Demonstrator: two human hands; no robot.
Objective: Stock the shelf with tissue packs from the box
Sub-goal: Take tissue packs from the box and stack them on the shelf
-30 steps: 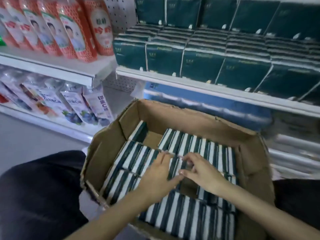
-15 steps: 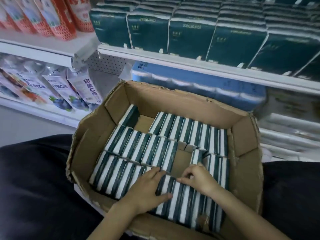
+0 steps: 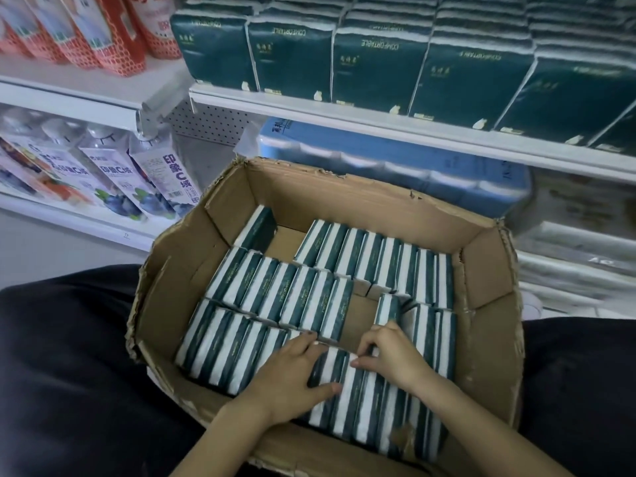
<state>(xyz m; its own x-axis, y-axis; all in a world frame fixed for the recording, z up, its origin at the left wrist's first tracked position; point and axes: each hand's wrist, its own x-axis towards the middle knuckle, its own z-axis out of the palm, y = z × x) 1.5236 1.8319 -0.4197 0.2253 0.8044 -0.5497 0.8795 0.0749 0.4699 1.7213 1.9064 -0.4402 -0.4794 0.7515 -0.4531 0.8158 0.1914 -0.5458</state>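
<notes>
A worn cardboard box (image 3: 347, 197) rests across my lap, holding rows of dark green and white tissue packs (image 3: 285, 297) standing on edge. My left hand (image 3: 292, 373) lies on the front row of tissue packs (image 3: 358, 397), fingers curled over the packs' far edge, thumb stretched along the top. My right hand (image 3: 392, 356) sits close beside it with fingers curled down into the gap behind the same row, pinching the packs' top edge. Above the box, the white shelf (image 3: 395, 129) carries big green tissue packs (image 3: 375, 67) in a full row.
Blue wrapped paper rolls (image 3: 395, 160) lie on the lower shelf right behind the box. Purple-and-white refill pouches (image 3: 165, 173) and red pouches (image 3: 113, 32) fill the shelves at left. My dark-clothed legs (image 3: 69, 373) flank the box.
Both hands have shifted from the middle rows toward me onto the front row. The view has tilted down and closer to the box.
</notes>
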